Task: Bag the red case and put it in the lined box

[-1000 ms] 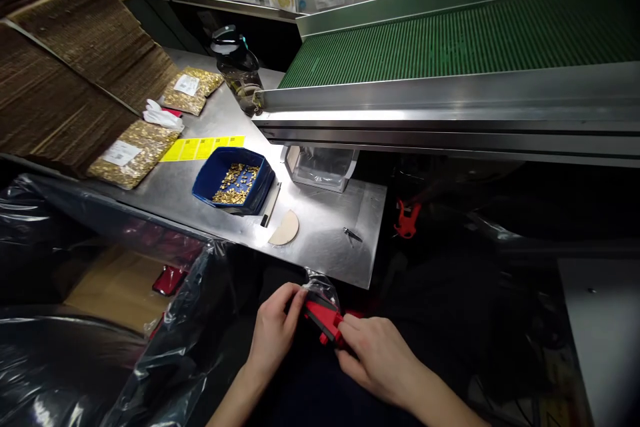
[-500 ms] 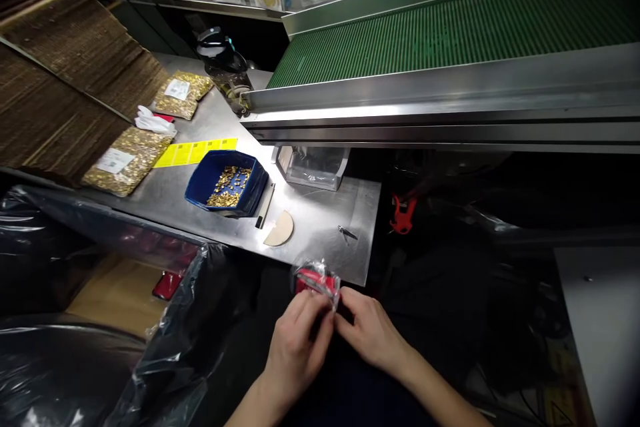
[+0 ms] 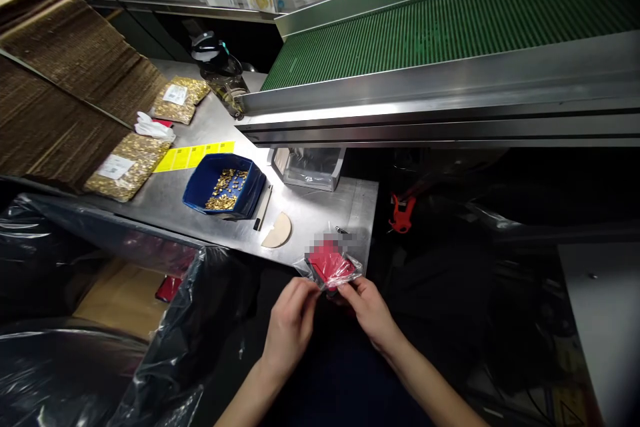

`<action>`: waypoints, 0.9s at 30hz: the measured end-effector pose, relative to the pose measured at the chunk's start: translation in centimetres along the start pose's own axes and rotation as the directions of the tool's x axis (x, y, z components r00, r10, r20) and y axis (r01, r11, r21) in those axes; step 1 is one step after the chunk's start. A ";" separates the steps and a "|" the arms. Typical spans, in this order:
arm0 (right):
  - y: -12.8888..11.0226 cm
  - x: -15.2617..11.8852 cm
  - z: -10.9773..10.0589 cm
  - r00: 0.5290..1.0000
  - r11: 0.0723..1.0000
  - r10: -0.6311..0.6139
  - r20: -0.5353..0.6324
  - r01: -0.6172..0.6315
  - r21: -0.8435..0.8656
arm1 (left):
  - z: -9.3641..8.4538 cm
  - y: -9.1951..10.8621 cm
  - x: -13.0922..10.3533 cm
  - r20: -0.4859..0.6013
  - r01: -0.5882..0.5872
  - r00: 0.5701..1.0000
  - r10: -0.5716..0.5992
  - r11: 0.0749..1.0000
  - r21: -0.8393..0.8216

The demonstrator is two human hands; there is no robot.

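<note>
On your far left, flattened cardboard (image 3: 60, 93) lies beside bags of gold parts (image 3: 127, 157) on the tabletop (image 3: 320, 210). Next comes the blue tray (image 3: 200, 180), holding more gold pieces. Your left hand (image 3: 293, 323) has its fingers (image 3: 311, 288) pinched shut on the near edge of a clear bag with a red part (image 3: 330, 265), held over the tabletop's front edge. Your right hand (image 3: 369, 310) pinches that same edge. A green conveyor (image 3: 450, 27) runs overhead.
</note>
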State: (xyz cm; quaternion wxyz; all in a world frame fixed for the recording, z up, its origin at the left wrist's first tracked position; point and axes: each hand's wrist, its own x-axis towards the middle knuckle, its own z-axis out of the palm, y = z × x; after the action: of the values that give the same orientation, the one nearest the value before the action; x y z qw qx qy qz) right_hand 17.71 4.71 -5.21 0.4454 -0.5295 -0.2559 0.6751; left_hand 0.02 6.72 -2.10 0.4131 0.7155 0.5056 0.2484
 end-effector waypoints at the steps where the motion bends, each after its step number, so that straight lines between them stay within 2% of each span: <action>1: -0.1 0.0 0.1 1.000 1.000 -0.006 0.003 0.006 0.012 | 0.2 0.5 -0.5 0.072 -0.068 0.995 0.067 0.998 0.002; 2: -0.2 0.0 0.1 1.000 1.000 -0.009 0.019 0.008 0.026 | 0.3 1.0 -1.0 0.149 -0.155 0.977 0.152 0.988 0.010; 4: -0.5 0.1 0.3 0.997 0.999 -0.024 0.075 0.021 0.037 | 0.1 1.7 -1.6 0.260 -0.347 0.909 0.327 0.937 0.035; 5: -0.7 0.1 0.3 0.994 0.999 -0.037 0.102 0.034 0.033 | -0.3 1.9 -1.6 0.268 -0.419 0.880 0.392 0.906 0.053; 6: -0.9 0.1 0.3 0.991 0.999 -0.041 0.130 0.038 0.026 | -0.9 2.0 -1.3 0.254 -0.455 0.869 0.424 0.887 0.079; 7: -1.2 0.1 0.3 0.988 0.999 -0.029 0.155 0.026 0.022 | -1.7 2.0 -0.8 0.234 -0.454 0.876 0.421 0.885 0.107; 9: -1.6 0.2 0.2 0.979 0.999 0.041 0.200 -0.046 0.019 | -3.4 1.6 0.7 0.243 -0.375 0.912 0.330 0.912 0.169; 10: -1.8 0.2 0.1 0.969 0.995 0.090 0.228 -0.097 0.020 | -4.2 1.3 1.5 0.294 -0.338 0.916 0.272 0.919 0.201; 13: -2.6 0.1 -0.4 0.934 0.983 0.173 0.313 -0.184 0.004 | -5.4 0.2 3.0 0.484 -0.311 0.857 0.176 0.926 0.213; 15: -3.2 -0.3 -0.9 0.910 0.983 0.182 0.373 -0.182 -0.036 | -5.2 -0.5 3.0 0.505 -0.224 0.853 0.134 0.967 0.122; 16: -3.5 -0.6 -1.1 0.895 0.983 0.182 0.408 -0.156 -0.097 | -4.8 -0.8 2.8 0.488 -0.139 0.868 0.095 0.989 0.055; 18: -4.2 -1.3 -1.5 0.864 0.954 0.166 0.475 -0.020 -0.298 | -4.1 -1.2 2.1 0.450 0.067 0.893 -0.013 0.992 -0.103; 20: -4.9 -2.0 -1.8 0.847 0.860 0.128 0.516 0.164 -0.483 | -3.5 -1.4 1.4 0.477 0.259 0.872 -0.113 0.933 -0.252; 22: -5.3 -2.4 -2.1 0.873 0.807 0.059 0.484 0.244 -0.538 | -3.0 -1.6 0.8 0.535 0.404 0.828 -0.166 0.838 -0.366; 23: -5.3 -2.4 -2.2 0.898 0.816 0.017 0.440 0.242 -0.525 | -2.8 -1.7 0.5 0.563 0.456 0.808 -0.174 0.790 -0.409; 25: -5.0 -2.3 -2.6 0.948 0.871 -0.041 0.314 0.188 -0.454 | -2.4 -1.7 0.0 0.588 0.514 0.788 -0.181 0.720 -0.466; 27: -4.3 -2.1 -3.2 0.984 0.935 -0.052 0.172 0.108 -0.338 | -1.9 -1.7 -0.6 0.583 0.530 0.785 -0.210 0.715 -0.456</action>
State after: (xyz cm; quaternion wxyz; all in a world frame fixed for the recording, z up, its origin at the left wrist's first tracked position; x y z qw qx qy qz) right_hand 22.20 4.51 -1.65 0.3505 -0.5328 -0.4271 0.6410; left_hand -2.52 7.09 -2.44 0.7733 0.4651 0.4158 0.1130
